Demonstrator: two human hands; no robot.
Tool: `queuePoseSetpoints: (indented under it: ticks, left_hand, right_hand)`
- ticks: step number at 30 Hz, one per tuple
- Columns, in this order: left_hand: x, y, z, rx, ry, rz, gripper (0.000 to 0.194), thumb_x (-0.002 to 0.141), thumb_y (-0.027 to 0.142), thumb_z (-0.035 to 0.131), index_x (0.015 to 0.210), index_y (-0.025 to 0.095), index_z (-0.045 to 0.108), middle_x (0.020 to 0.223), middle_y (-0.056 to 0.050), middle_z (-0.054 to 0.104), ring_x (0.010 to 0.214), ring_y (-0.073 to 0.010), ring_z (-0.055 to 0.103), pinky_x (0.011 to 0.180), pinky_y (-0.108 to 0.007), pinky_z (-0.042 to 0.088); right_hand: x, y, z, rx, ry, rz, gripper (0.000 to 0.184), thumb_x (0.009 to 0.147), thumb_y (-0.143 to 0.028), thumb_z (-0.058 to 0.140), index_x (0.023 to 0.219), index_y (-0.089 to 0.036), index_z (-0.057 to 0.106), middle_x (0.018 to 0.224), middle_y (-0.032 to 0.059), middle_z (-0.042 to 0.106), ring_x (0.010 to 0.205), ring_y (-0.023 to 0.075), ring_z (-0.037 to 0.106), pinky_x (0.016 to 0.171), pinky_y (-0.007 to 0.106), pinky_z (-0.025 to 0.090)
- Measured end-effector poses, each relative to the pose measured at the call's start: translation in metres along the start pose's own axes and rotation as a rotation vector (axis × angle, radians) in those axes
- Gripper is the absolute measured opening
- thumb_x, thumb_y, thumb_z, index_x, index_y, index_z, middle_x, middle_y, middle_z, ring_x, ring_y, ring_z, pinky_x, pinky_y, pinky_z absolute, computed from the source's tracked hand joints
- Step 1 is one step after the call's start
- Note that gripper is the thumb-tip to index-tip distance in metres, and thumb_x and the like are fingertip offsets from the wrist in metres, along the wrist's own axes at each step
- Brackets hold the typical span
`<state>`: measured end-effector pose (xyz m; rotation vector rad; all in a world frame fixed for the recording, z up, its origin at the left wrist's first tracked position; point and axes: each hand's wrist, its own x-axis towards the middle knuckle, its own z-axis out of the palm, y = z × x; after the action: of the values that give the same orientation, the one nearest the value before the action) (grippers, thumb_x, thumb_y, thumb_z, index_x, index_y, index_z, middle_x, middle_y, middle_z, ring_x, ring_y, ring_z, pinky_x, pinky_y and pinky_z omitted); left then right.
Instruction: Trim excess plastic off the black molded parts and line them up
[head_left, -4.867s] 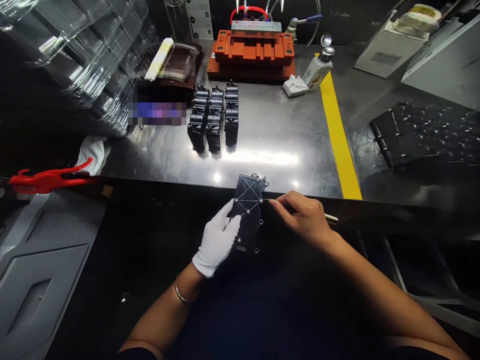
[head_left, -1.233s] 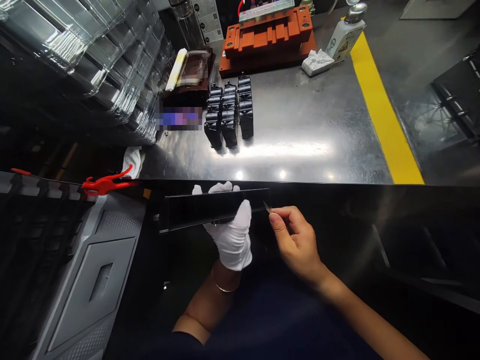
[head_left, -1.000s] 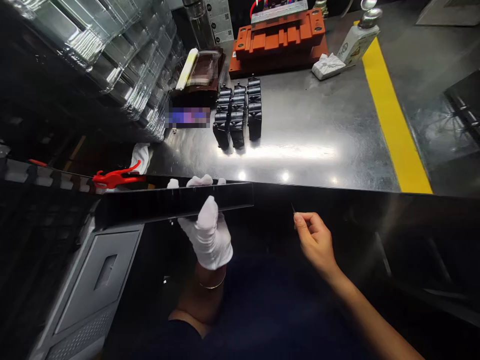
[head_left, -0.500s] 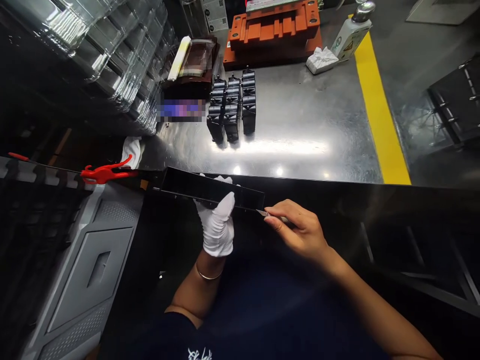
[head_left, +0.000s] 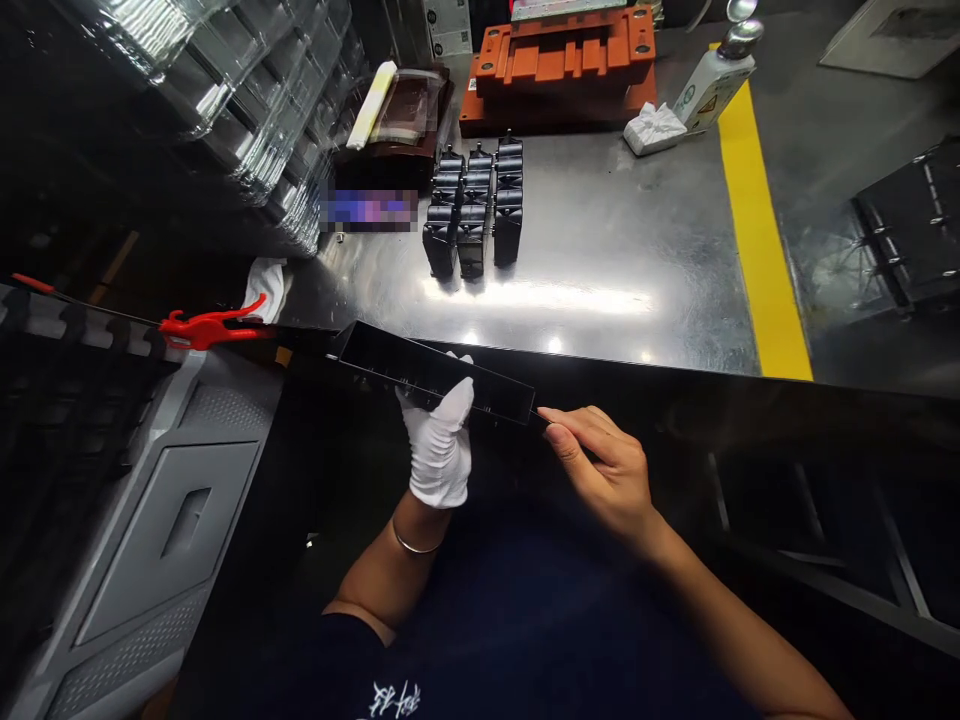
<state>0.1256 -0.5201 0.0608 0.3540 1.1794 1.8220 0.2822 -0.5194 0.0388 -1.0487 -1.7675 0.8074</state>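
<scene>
My left hand (head_left: 439, 450), in a white glove, grips a long, narrow black plastic housing (head_left: 504, 392) by its middle, thumb over the near edge. The housing is held tilted in front of the table edge, its hollow side facing me. My bare right hand (head_left: 606, 462) pinches a slim craft knife (head_left: 539, 413) between thumb and fingers. Its thin tip lies at the right end of the housing; the handle is mostly hidden in the hand. Black moulded parts (head_left: 474, 215) stand in three rows on the metal table beyond.
A metal table (head_left: 600, 270) carries an orange fixture (head_left: 566, 60), a white bottle (head_left: 712, 88), a folded white cloth (head_left: 654, 130) and yellow tape (head_left: 761, 230). Stacked clear trays (head_left: 247, 120) rise at left. A red air gun (head_left: 202, 328) hangs beside a grey crate (head_left: 172, 530).
The housing's right end has tilted slightly down. The knife has moved from the near lower edge round to the right end, its blade now showing only as a thin line. The view has shifted slightly.
</scene>
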Motion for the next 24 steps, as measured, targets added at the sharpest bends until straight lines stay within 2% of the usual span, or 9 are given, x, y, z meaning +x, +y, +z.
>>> queuePoseSetpoints:
  ticks: [3,10,16,18,21,22,24]
  left_hand:
    - [-0.001,0.000,0.001,0.000,0.003,0.003,0.045,0.071,0.018,0.079,0.112,0.026,0.063,0.106,0.001,0.071,0.104,-0.0188,0.068,0.106,-0.040,0.047]
    - [-0.001,-0.005,-0.004,-0.025,-0.006,-0.002,0.059,0.069,0.020,0.081,0.121,0.034,0.057,0.111,0.004,0.069,0.106,-0.0187,0.067,0.102,-0.040,0.050]
    - [-0.003,-0.002,-0.011,0.022,-0.086,-0.005,0.061,0.069,0.022,0.080,0.123,0.036,0.054,0.113,0.004,0.067,0.110,-0.0185,0.064,0.104,-0.040,0.048]
    - [-0.006,0.002,-0.011,-0.011,-0.136,-0.076,0.060,0.070,0.023,0.079,0.123,0.036,0.054,0.110,0.003,0.066,0.108,-0.0186,0.065,0.101,-0.041,0.050]
    - [-0.010,0.010,-0.010,-0.019,-0.290,-0.328,0.055,0.070,0.030,0.077,0.120,0.029,0.055,0.105,-0.001,0.065,0.095,-0.0216,0.067,0.086,-0.043,0.056]
    - [-0.009,0.011,-0.010,0.009,-0.325,-0.393,0.053,0.070,0.034,0.077,0.117,0.026,0.056,0.101,-0.002,0.065,0.089,-0.0215,0.068,0.080,-0.041,0.058]
    - [-0.004,0.012,-0.009,0.085,-0.322,-0.451,0.046,0.071,0.040,0.076,0.109,0.021,0.059,0.092,-0.003,0.065,0.075,-0.0179,0.067,0.071,-0.035,0.057]
  right_hand:
    - [-0.001,0.001,0.001,0.028,-0.012,-0.004,0.024,0.086,-0.014,0.064,0.105,-0.026,0.072,0.073,0.0001,0.071,0.067,0.0147,0.061,0.064,0.032,0.049]
    - [0.000,0.002,0.001,0.075,-0.003,0.006,0.023,0.081,-0.013,0.069,0.099,-0.027,0.074,0.073,0.0006,0.072,0.068,0.0148,0.062,0.062,0.032,0.049]
    - [0.007,0.008,0.001,0.094,0.034,0.014,0.020,0.080,-0.015,0.070,0.094,-0.027,0.076,0.072,0.0000,0.072,0.065,0.0144,0.061,0.064,0.032,0.049]
    - [0.012,0.014,0.000,0.073,0.072,0.060,0.017,0.081,-0.017,0.070,0.093,-0.027,0.076,0.074,0.0006,0.072,0.066,0.0148,0.062,0.064,0.033,0.050]
    - [0.018,0.019,-0.006,0.048,0.119,0.166,0.015,0.083,-0.020,0.068,0.094,-0.026,0.076,0.079,0.0027,0.072,0.070,0.0156,0.064,0.062,0.031,0.050]
    - [0.018,0.018,-0.009,0.056,0.088,0.170,0.016,0.083,-0.020,0.067,0.095,-0.025,0.076,0.080,0.0029,0.072,0.070,0.0155,0.064,0.060,0.031,0.050]
    - [0.017,0.011,-0.017,0.091,-0.051,0.104,0.019,0.084,-0.019,0.066,0.099,-0.025,0.075,0.077,0.0021,0.070,0.068,0.0145,0.063,0.057,0.028,0.050]
